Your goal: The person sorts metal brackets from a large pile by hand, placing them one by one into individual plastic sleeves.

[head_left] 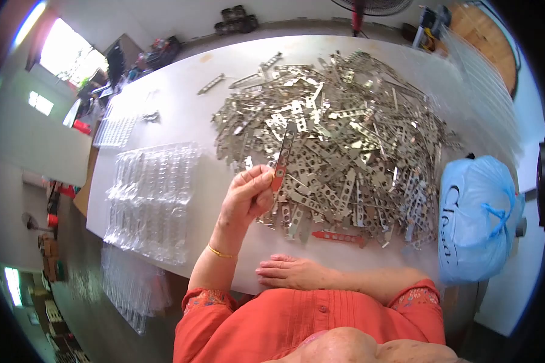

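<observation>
My left hand is raised over the near left side of the pile, its fingers pinched on the lower end of a flat perforated metal strip. The strip stands roughly upright with a row of holes, and looks reddish at its lower end. My right hand rests flat by the table's near edge, fingers stretched out and holding nothing. Beyond both hands spreads a big heap of similar metal strips. One red-looking strip lies at the heap's near edge.
Stacked clear plastic trays sit on the left of the table, with another clear tray behind. A tied blue plastic bag stands at right. Clear plastic sheets lie at the far right. A fan stands beyond.
</observation>
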`<state>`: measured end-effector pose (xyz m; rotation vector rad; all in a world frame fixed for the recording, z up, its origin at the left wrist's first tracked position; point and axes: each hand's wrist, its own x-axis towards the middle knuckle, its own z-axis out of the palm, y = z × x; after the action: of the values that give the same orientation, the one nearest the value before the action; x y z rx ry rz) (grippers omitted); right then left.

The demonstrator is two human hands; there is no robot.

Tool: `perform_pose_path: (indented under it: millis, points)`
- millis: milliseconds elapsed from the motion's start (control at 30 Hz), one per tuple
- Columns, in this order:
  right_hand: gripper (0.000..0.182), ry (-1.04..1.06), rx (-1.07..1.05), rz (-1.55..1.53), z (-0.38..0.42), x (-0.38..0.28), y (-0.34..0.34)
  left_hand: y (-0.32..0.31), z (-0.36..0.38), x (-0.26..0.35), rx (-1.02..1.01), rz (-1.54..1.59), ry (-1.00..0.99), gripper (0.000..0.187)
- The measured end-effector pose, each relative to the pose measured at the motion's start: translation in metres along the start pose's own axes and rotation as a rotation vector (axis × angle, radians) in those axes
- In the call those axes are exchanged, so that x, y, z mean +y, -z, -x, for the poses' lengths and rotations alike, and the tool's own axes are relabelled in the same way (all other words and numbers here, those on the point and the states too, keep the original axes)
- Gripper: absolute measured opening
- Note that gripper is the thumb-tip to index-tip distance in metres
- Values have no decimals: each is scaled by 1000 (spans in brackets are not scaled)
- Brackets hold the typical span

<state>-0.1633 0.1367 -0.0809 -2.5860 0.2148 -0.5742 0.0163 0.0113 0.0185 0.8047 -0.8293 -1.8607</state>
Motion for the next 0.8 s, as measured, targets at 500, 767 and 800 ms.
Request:
perform_pose_path:
  millis: [500,767,800]
  points:
    - [48,-7,69,-113,0,-1,-4,-17,7,-58,-236,473,224,18]
    - [53,14,96,-20,-5,-4,0,-14,11,-71,-268,580,231,18]
    - [53,15,129,-59,-5,-3,-2,-14,10,-73,-263,583,233,18]
